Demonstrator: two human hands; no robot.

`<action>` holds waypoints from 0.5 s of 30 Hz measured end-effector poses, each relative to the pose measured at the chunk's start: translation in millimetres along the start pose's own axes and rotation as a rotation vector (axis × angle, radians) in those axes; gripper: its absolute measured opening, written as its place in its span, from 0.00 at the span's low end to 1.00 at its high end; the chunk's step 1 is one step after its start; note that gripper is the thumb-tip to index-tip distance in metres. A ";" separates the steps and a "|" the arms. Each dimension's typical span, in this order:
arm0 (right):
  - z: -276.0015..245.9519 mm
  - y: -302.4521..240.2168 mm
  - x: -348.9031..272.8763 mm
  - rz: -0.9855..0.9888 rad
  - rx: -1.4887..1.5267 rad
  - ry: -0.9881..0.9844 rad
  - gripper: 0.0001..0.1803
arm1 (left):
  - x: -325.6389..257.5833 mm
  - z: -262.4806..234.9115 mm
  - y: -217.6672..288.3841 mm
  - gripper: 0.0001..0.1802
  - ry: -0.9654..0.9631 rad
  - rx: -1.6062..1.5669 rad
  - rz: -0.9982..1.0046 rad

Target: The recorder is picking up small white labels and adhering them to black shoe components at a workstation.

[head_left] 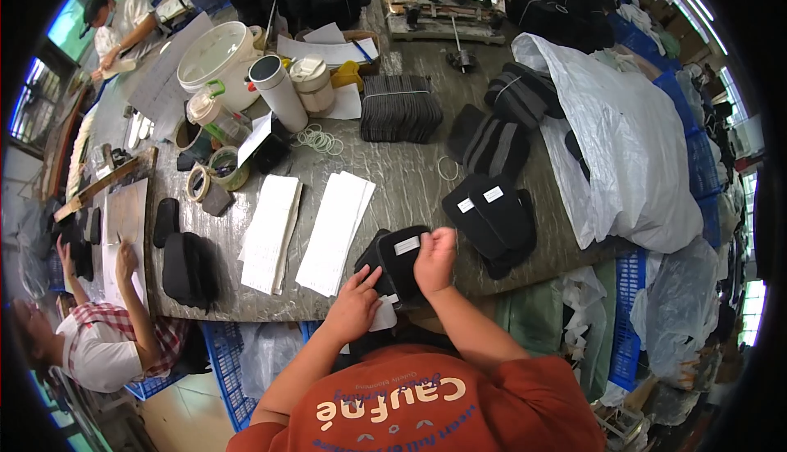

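In front of me at the table's near edge are black fabric pads point(399, 268) in a small stack, with a white label point(407, 245) on the upper one. My left hand point(354, 303) grips the pads at their near left side, fingers lying over the edge. Closed at the right edge, beside the label's end, is my right hand point(436, 260); what its fingertips pinch is hidden. A small white paper piece point(383, 314) shows below the pads, by my left hand. Right of my hands lie other black pads point(492, 222) with white labels.
Two white paper stacks point(272, 235) lie to the left. Beyond are rubber bands point(320, 140), a banded row of dark pieces point(401, 109), a tumbler point(278, 91) and a white bucket point(217, 59). A white sack point(615, 140) stands at right. A co-worker point(106, 337) sits at left.
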State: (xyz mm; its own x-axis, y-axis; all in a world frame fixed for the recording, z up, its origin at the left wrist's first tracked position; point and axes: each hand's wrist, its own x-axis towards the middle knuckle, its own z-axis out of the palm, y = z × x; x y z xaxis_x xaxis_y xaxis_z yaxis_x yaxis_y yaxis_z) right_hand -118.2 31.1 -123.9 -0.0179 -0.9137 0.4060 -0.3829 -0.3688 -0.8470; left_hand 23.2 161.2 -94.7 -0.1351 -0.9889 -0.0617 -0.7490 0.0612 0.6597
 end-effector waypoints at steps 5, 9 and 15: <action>-74.0 -25.5 97.0 -0.002 -0.220 0.044 0.07 | 5.3 -5.9 -2.7 0.06 0.125 -0.150 -0.073; -87.5 -28.1 113.3 -0.304 -0.448 -0.057 0.07 | 14.1 -7.4 -1.6 0.06 0.278 -0.355 -0.188; -27.0 -23.6 1.7 0.618 0.334 -0.867 0.05 | 11.0 -9.9 3.6 0.07 0.364 -0.422 -0.208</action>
State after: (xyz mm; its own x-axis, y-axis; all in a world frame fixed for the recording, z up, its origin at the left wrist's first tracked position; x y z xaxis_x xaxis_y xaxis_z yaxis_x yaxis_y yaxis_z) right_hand -134.2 42.9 -93.9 0.5807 -0.7180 -0.3837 -0.2611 0.2822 -0.9232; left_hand 25.4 149.2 -85.7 0.2738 -0.9617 -0.0096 -0.4034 -0.1239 0.9066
